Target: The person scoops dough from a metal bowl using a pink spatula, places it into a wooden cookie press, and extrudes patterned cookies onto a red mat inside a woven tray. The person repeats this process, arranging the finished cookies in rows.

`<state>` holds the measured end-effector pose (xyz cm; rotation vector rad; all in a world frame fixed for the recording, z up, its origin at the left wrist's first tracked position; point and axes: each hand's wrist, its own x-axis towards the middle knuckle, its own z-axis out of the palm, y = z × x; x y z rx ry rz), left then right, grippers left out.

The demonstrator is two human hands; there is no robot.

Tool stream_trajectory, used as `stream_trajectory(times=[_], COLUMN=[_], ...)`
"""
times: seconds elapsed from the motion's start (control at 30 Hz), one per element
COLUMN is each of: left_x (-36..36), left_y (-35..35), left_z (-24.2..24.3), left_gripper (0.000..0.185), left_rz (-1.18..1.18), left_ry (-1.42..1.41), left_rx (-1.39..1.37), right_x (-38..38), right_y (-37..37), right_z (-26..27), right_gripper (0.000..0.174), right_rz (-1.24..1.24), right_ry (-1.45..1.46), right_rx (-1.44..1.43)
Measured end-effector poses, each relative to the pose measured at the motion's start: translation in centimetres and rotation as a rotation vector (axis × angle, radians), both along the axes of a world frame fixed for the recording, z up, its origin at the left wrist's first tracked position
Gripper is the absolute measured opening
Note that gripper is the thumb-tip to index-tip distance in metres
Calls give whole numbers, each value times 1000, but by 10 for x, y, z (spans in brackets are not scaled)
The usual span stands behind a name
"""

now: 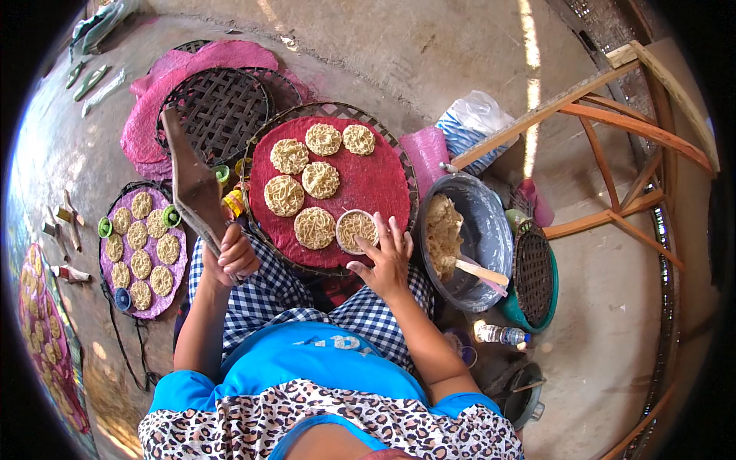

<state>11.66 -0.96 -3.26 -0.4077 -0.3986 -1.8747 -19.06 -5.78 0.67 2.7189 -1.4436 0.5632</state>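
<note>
My left hand [233, 259] grips the lower end of a dark wooden tool [192, 178] with a long, angled body, raised beside the round woven tray [405, 152]. On the tray's red cloth mat [371, 175] lie several flat round cakes of noodle-like dough strands [314, 227]. A pale ring mould [340, 244] sits at the mat's near right, with dough strands [352, 224] inside it. My right hand [385, 264] is spread over the ring's right side, fingers apart, one fingertip touching the strands.
At right, a grey basin [483, 224] holds a dough mass [443, 230] and a spatula [483, 271]. Beyond are a plastic bottle [500, 333] and a wooden frame [609, 218]. A smaller tray [106, 264] with more cakes lies left; dark woven trays [215, 109] and pink mats [141, 126] lie behind.
</note>
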Motion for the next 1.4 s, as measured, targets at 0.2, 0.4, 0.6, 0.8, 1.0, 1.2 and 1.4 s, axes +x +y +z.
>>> stream_trajectory(times=[0.2,0.4,0.6,0.8,1.0,1.2,1.4], left_x=[-5,-18,-20,-22,-20,-17,-18], left_y=[6,5,2,2,2,2,1], left_z=[2,3,0,0,1,1,-1], left_gripper=[44,45,45,47,48,47,48], left_rz=[1,-55,-71,-82,-72,-69,-84], left_ry=[32,35,52,40,47,62,75], left_rx=[17,-2,-9,-38,-22,13,24], right_x=[3,-7,-8,-6,1,2,1], right_y=[2,0,1,-23,-35,-34,-34], right_z=[-6,-9,-9,5,13,16,20], right_gripper=[76,81,81,100,119,119,120], right_rz=[62,-218,-212,-22,23,25,17], right_ry=[60,-9,126,-21,-84,-77,-30], right_rx=[40,11,30,107,164,136,141])
